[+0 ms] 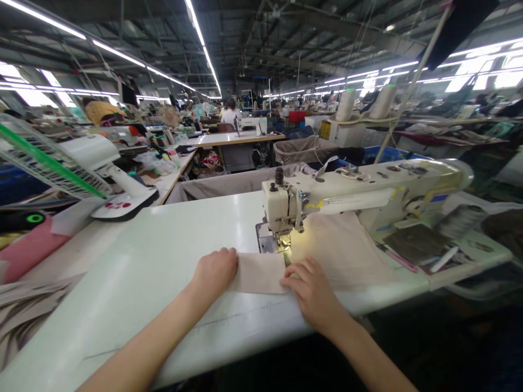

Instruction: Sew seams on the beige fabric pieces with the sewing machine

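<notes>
By the left hand (214, 272), fingers curled, the cloth (260, 274) is gripped at its left end; by the right hand (307, 284), its right is pinched. It is laid near the bench's (196, 231) front edge. Judged light, limp; best held at both ends.

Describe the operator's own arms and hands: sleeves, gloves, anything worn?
Left hand and right hand: no gloves. Left forearm and right forearm: bare as far as the frame shows, tapering to the wrists, no sleeves or cuffs in view. No watch, bracelet, cables or markings visible; small details like rings are too soft to rule out.
</notes>
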`<control>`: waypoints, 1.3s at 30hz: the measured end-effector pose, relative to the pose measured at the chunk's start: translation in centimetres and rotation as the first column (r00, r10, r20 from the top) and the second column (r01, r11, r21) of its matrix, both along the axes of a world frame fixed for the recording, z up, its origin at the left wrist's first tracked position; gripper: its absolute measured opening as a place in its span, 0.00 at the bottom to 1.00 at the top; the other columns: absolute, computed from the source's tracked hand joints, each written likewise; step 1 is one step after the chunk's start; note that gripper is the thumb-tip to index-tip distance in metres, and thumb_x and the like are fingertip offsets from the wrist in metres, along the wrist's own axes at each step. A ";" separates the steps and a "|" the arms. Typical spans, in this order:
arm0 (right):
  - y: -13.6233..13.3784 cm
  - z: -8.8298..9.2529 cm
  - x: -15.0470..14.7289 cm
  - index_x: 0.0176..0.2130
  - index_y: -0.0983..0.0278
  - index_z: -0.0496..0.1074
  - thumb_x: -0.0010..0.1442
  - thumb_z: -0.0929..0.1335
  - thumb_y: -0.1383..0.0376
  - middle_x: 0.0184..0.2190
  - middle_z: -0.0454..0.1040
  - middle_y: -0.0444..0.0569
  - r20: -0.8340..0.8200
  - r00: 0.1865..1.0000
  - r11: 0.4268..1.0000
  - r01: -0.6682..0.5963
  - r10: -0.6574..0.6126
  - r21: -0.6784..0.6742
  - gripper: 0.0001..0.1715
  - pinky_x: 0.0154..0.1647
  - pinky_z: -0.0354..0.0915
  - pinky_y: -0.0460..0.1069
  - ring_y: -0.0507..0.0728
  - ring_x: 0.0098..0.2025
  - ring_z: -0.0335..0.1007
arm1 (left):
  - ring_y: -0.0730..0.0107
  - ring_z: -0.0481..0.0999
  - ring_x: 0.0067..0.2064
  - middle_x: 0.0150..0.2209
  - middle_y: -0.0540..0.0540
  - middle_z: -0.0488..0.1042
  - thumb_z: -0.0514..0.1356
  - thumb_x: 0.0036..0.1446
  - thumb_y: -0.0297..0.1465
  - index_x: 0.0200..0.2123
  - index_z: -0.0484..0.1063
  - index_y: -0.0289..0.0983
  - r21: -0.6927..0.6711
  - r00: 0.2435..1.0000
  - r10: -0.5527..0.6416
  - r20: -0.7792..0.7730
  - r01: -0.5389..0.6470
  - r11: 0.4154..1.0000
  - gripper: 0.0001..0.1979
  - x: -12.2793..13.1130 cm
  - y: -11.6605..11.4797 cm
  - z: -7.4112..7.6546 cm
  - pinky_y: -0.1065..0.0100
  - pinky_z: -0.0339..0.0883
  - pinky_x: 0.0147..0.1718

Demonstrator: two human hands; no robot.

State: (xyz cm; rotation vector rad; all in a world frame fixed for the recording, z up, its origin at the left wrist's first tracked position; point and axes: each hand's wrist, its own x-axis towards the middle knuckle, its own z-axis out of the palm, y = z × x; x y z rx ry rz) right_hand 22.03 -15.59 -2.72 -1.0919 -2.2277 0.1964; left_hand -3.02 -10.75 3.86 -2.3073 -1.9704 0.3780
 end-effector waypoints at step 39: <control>2.4 -1.2 0.1 0.48 0.55 0.77 0.67 0.62 0.77 0.49 0.79 0.45 0.055 0.997 0.999 0.047 -0.046 -0.026 0.22 0.67 0.50 0.62 0.58 0.54 0.69 | 0.53 0.69 0.57 0.56 0.38 0.72 0.54 0.65 0.24 0.52 0.71 0.35 0.299 0.704 -0.586 0.402 0.504 0.810 0.14 5.2 2.0 -4.1 0.52 0.69 0.58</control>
